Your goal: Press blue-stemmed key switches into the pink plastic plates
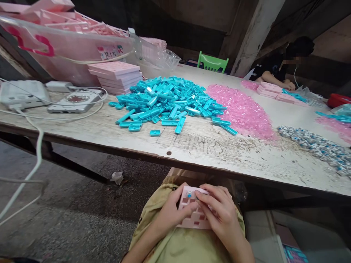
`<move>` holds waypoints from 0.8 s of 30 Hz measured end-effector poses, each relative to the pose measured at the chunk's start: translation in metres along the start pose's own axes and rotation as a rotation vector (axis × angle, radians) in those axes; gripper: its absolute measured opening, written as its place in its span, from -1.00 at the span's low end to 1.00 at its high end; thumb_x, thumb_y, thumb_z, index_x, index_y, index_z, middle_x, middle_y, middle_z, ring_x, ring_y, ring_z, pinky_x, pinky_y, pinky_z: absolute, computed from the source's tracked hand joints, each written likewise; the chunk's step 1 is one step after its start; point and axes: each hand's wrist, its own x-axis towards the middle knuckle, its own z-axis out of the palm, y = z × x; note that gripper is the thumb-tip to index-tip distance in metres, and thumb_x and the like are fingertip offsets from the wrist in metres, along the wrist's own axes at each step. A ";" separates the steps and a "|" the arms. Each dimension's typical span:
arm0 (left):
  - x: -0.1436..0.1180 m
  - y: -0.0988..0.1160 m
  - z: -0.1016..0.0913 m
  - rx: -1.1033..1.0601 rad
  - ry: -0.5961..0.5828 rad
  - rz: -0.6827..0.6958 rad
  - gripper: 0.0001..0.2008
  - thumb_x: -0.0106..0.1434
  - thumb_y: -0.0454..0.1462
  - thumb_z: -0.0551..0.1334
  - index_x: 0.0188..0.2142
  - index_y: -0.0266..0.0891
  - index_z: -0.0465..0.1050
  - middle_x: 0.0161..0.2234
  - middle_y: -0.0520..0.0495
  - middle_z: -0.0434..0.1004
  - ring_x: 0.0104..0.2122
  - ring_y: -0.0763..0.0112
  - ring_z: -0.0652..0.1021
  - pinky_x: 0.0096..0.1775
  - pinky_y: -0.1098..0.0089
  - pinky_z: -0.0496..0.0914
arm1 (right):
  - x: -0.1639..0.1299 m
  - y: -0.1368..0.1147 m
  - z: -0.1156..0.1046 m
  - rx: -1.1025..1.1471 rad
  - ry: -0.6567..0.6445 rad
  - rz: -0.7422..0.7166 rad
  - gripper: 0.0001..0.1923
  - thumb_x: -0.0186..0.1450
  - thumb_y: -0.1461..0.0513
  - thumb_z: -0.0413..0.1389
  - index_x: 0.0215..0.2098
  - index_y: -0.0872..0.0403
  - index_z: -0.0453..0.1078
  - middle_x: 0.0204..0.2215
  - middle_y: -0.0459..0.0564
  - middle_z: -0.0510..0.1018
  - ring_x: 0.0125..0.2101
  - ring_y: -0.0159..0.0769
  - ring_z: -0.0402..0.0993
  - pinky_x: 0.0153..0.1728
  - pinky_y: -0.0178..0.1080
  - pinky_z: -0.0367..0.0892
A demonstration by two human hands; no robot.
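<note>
- While it rests on our lap below the table's near edge, the flat pink plastic tray is gripped by both hands: left hand at its left edge, right hand over its right.
- Right fingertips pinch at its top, beside a small blue piece.
- Farther, mid-table, lies the heap of turquoise plastic clips.

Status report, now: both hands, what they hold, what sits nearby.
Left hand and right hand both grip the pink tray in the lap, below the table edge. Turquoise parts pile on table, untouched. Nothing between hands and tray.
</note>
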 end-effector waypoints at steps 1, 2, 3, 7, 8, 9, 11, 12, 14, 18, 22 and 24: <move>-0.001 0.002 0.002 -0.014 -0.011 -0.004 -0.63 0.07 0.00 0.34 -0.31 -0.20 0.37 -0.43 0.03 0.42 -0.41 0.33 0.44 -0.39 0.44 0.36 | -0.002 -0.002 -0.001 -0.014 0.008 -0.007 -0.77 0.41 0.29 0.07 -0.01 -0.06 0.45 -0.08 0.02 0.58 -0.17 -0.23 0.52 -0.17 -0.16 0.38; -0.002 0.004 0.005 -0.030 -0.023 -0.004 -0.65 0.08 -0.01 0.34 -0.31 -0.20 0.37 -0.45 0.04 0.42 -0.44 0.35 0.43 -0.42 0.45 0.35 | -0.004 -0.005 -0.002 -0.025 0.009 -0.010 -0.76 0.42 0.30 0.06 0.00 -0.06 0.43 -0.08 0.02 0.58 -0.15 -0.24 0.52 -0.16 -0.16 0.37; -0.003 0.006 0.006 -0.047 -0.036 0.000 -0.67 0.11 -0.01 0.32 -0.31 -0.20 0.37 -0.46 0.05 0.41 -0.47 0.38 0.42 -0.44 0.47 0.34 | -0.005 -0.007 -0.003 -0.031 0.004 -0.010 -0.75 0.42 0.31 0.05 0.02 -0.06 0.41 -0.08 0.02 0.58 -0.14 -0.25 0.52 -0.16 -0.16 0.36; -0.007 0.012 0.010 -0.084 -0.053 0.030 -0.70 0.15 -0.04 0.32 -0.32 -0.21 0.40 -0.48 0.06 0.40 -0.49 0.44 0.39 -0.45 0.51 0.31 | -0.006 -0.014 -0.006 -0.024 -0.009 0.017 -0.68 0.42 0.31 0.05 0.13 -0.01 0.28 -0.10 -0.01 0.60 -0.15 -0.29 0.53 -0.15 -0.20 0.32; -0.008 0.013 0.010 -0.086 -0.057 0.037 -0.70 0.14 -0.04 0.33 -0.34 -0.22 0.41 -0.49 0.07 0.39 -0.50 0.46 0.38 -0.46 0.52 0.30 | -0.005 -0.015 -0.007 -0.026 -0.009 0.021 -0.66 0.42 0.30 0.05 0.16 0.02 0.24 -0.10 -0.01 0.61 -0.15 -0.30 0.54 -0.14 -0.21 0.32; -0.010 0.013 0.009 -0.086 -0.060 0.045 -0.70 0.14 -0.05 0.34 -0.36 -0.22 0.41 -0.50 0.07 0.39 -0.51 0.47 0.38 -0.46 0.53 0.29 | -0.005 -0.016 -0.009 -0.030 -0.013 0.017 -0.65 0.42 0.30 0.05 0.16 0.04 0.23 -0.11 -0.01 0.61 -0.16 -0.30 0.54 -0.14 -0.22 0.31; -0.013 0.013 0.009 -0.081 -0.062 0.059 -0.71 0.15 -0.05 0.35 -0.37 -0.22 0.42 -0.51 0.07 0.40 -0.52 0.47 0.38 -0.47 0.53 0.28 | -0.004 -0.019 -0.014 -0.048 -0.036 -0.006 -0.70 0.43 0.28 0.05 0.12 0.04 0.26 -0.12 -0.02 0.62 -0.17 -0.30 0.55 -0.14 -0.22 0.31; -0.015 0.013 0.008 -0.076 -0.063 0.066 -0.71 0.15 -0.05 0.35 -0.37 -0.22 0.42 -0.52 0.07 0.40 -0.53 0.47 0.38 -0.48 0.53 0.28 | -0.003 -0.020 -0.017 -0.057 -0.053 -0.021 -0.73 0.43 0.28 0.05 0.09 0.04 0.28 -0.13 -0.02 0.62 -0.19 -0.30 0.55 -0.15 -0.23 0.32; -0.018 0.012 0.007 -0.061 -0.061 0.082 -0.71 0.15 -0.05 0.35 -0.37 -0.22 0.43 -0.53 0.06 0.41 -0.55 0.47 0.38 -0.50 0.53 0.27 | 0.000 -0.022 -0.025 -0.064 -0.096 -0.053 -0.76 0.42 0.26 0.06 0.05 0.03 0.31 -0.15 -0.03 0.62 -0.21 -0.29 0.56 -0.17 -0.24 0.34; -0.021 0.011 0.007 -0.008 -0.045 0.146 -0.75 0.19 -0.08 0.33 -0.37 -0.23 0.46 -0.52 0.05 0.40 -0.54 0.47 0.38 -0.49 0.52 0.26 | 0.007 -0.025 -0.040 0.012 -0.217 -0.027 -0.68 0.40 0.13 0.11 0.09 0.01 0.32 -0.14 -0.03 0.61 -0.21 -0.28 0.56 -0.16 -0.27 0.38; -0.021 0.011 0.008 0.041 -0.054 0.224 -0.78 0.18 -0.11 0.34 -0.37 -0.22 0.48 -0.50 0.06 0.39 -0.50 0.46 0.37 -0.47 0.52 0.22 | 0.016 -0.024 -0.044 0.113 -0.365 0.128 -0.64 0.36 -0.04 0.12 -0.07 0.04 0.43 -0.31 -0.07 0.59 -0.32 -0.29 0.52 -0.29 -0.30 0.32; -0.020 0.010 0.008 0.049 -0.075 0.237 -0.73 0.20 -0.06 0.33 -0.39 -0.22 0.45 -0.52 0.08 0.34 -0.53 0.49 0.32 -0.50 0.52 0.18 | 0.020 -0.022 -0.041 0.186 -0.441 0.209 -0.64 0.32 -0.07 0.15 -0.22 0.05 0.47 -0.41 -0.11 0.55 -0.40 -0.34 0.46 -0.41 -0.33 0.24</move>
